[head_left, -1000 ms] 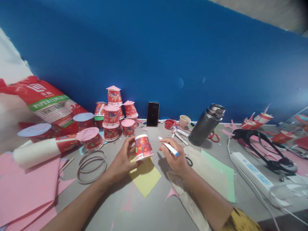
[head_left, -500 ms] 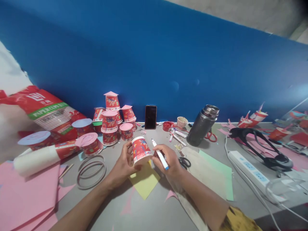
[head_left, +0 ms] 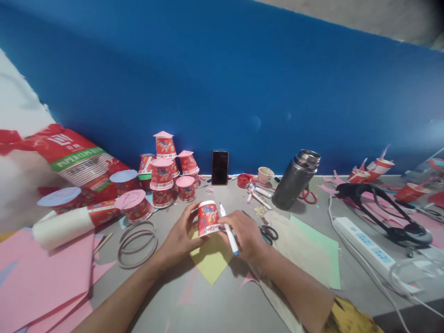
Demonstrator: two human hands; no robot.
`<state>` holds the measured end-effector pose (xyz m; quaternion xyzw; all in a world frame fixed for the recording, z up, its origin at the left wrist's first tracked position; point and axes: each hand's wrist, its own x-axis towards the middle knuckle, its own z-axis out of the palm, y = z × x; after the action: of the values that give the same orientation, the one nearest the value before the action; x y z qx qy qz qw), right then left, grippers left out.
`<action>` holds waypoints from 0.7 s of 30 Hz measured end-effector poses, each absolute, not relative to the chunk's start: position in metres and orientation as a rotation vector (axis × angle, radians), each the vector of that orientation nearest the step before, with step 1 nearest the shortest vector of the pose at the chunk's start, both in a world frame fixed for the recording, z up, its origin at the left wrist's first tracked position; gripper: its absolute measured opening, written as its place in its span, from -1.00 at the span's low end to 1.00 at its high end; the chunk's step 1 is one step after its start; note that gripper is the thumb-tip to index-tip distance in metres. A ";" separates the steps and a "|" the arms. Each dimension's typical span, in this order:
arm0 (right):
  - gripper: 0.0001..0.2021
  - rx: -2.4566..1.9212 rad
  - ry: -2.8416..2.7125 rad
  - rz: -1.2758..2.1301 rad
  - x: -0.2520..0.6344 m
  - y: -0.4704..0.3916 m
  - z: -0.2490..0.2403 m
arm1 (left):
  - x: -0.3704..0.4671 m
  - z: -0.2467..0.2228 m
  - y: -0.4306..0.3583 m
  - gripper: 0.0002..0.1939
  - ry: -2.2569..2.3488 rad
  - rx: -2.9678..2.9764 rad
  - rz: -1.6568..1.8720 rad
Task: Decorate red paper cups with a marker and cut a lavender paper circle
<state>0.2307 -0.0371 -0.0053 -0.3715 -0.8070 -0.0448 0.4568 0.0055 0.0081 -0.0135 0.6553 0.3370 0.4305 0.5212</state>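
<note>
A red patterned paper cup [head_left: 208, 217] is held upside down above a yellow sheet of paper [head_left: 212, 264]. My left hand [head_left: 182, 233] wraps its fingers and thumb round the cup's left side. In my right hand [head_left: 246, 233] is a white marker with a blue end [head_left: 230, 233], its tip pointing up and away from me. Fingers of that hand reach the cup's lower right edge. Black-handled scissors [head_left: 269, 232] lie just right of my right hand, partly hidden by it.
Stacked red cups with pink paper tops [head_left: 163, 173] stand at the back left, beside a paper-cup bag [head_left: 83, 162]. A phone [head_left: 220, 167] leans on the wall. Loose markers [head_left: 260, 196], a dark flask [head_left: 296, 180] and a power strip [head_left: 362, 245] lie to the right.
The cup has turned more upright, and its base rim faces me less. My right hand and the marker have shifted slightly closer to it. The whole view has moved a little.
</note>
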 end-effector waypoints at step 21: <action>-0.84 -1.051 -1.487 0.471 0.231 -0.035 0.008 | 0.011 -0.017 0.004 -0.26 0.812 1.864 0.948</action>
<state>0.2308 -0.0354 0.0078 -0.4514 -0.6387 0.2022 0.5894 0.0106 0.0038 -0.0174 0.7484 0.3260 0.3806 0.4344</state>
